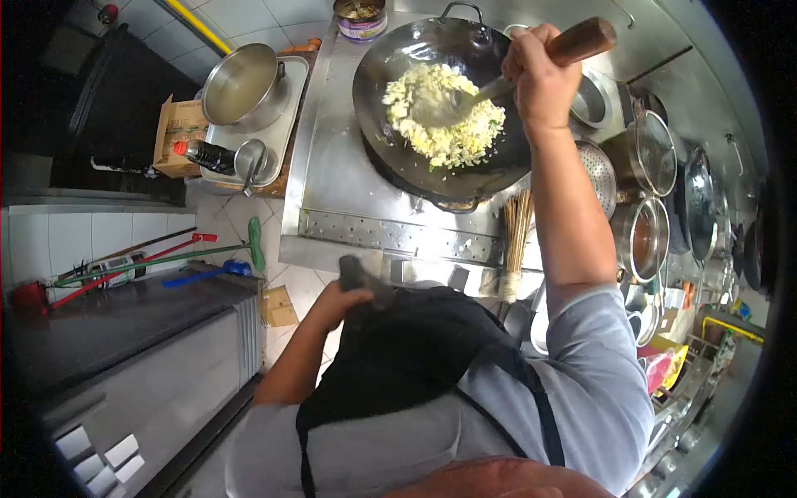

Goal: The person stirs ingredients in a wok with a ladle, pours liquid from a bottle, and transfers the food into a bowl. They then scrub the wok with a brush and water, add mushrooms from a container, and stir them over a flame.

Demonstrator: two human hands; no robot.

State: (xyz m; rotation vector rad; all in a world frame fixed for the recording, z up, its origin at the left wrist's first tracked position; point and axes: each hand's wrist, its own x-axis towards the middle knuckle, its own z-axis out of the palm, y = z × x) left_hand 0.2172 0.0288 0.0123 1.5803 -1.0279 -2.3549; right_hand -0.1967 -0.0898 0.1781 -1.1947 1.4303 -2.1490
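Observation:
A large black wok (pixel 378 124) on the steel stove holds a heap of pale yellow and white food with green bits (pixel 457 145). My right hand (pixel 544 79), above the wok's right side, is wrapped round the wooden handle of a ladle (pixel 496 90). The ladle's head is down in the food and blurred. Lower down, by the black apron (pixel 398 340), my left hand (pixel 344 300) is closed on a dark object (pixel 361 278), blurred and too unclear to name.
A bamboo brush (pixel 517 241) stands right of the wok's front edge. Pots and a perforated strainer (pixel 594 170) line the right side. On a tray (pixel 290 100) at left are a steel pot (pixel 241 87), a bottle (pixel 207 155) and a small metal container (pixel 251 162).

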